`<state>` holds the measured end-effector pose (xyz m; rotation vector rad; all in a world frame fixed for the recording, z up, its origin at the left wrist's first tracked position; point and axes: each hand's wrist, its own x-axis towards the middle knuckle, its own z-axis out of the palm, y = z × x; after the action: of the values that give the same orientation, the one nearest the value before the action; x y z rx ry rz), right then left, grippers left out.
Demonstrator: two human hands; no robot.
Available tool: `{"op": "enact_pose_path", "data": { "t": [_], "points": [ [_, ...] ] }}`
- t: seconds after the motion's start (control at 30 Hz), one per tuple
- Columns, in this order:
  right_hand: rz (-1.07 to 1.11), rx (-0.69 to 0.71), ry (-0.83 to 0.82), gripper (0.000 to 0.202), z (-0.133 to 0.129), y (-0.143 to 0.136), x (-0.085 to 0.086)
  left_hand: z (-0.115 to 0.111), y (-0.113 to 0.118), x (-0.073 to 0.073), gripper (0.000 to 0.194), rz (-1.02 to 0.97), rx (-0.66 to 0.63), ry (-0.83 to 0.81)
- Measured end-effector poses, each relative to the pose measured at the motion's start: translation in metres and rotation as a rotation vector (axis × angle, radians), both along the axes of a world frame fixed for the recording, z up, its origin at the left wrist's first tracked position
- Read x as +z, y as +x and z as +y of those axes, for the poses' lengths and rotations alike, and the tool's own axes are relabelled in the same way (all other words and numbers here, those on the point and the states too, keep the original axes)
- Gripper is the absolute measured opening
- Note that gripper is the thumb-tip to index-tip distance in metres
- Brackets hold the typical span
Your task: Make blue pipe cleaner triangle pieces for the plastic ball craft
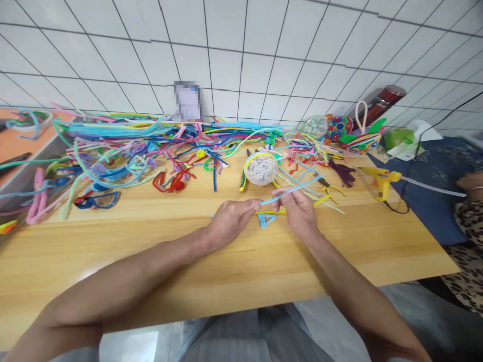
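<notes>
Stretched between my two hands is a light blue pipe cleaner [270, 199]. My left hand [233, 221] pinches its left end, fingers pressed together. Farther along, my right hand [299, 211] grips it between thumb and fingers, and the free end sticks out to the upper right. Below and between the hands, a blue pipe cleaner bent into a triangle [267, 220] lies on the wooden table [181, 286]. A yellow pipe cleaner [279, 212] runs behind the fingers. Just beyond my hands sits a pale speckled ball [261, 170] with a yellow band around its edge.
Many coloured pipe cleaners [121, 130] are heaped along the tiled wall. Pliers with green and yellow handles [242, 181] lie by the ball. To the right are a yellow glue gun [382, 182] with its cord and a dark red cylinder [385, 103]. Another person's leopard-print sleeve [470, 221] shows at far right.
</notes>
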<state>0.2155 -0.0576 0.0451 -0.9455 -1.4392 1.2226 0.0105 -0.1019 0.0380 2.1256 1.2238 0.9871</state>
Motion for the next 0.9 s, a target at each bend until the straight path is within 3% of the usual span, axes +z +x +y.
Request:
{"op": "enact_pose_path", "data": {
  "t": [0.13, 0.33, 0.47, 0.57, 0.77, 0.9],
  "points": [
    [-0.009, 0.018, -0.056, 0.048, -0.002, -0.005, 0.001, -0.003, 0.001, -0.001, 0.034, 0.033, -0.044, 0.043],
    [0.01, 0.002, -0.036, 0.041, -0.002, -0.004, -0.003, -0.006, 0.002, -0.006, 0.034, 0.036, 0.0, 0.004],
    [0.017, 0.106, -0.015, 0.026, 0.003, -0.001, -0.002, -0.006, 0.003, 0.001, 0.034, -0.054, -0.046, -0.042],
    [0.037, 0.11, 0.008, 0.021, 0.006, 0.0, -0.003, -0.007, 0.004, 0.007, 0.034, -0.103, -0.097, -0.094],
    [0.048, -0.013, -0.031, 0.029, 0.002, -0.005, -0.01, -0.01, 0.007, 0.006, 0.034, -0.096, -0.087, -0.107],
    [0.085, 0.016, -0.054, 0.04, 0.002, -0.006, -0.01, -0.008, 0.005, 0.002, 0.035, -0.037, -0.024, -0.149]
  ]
}}
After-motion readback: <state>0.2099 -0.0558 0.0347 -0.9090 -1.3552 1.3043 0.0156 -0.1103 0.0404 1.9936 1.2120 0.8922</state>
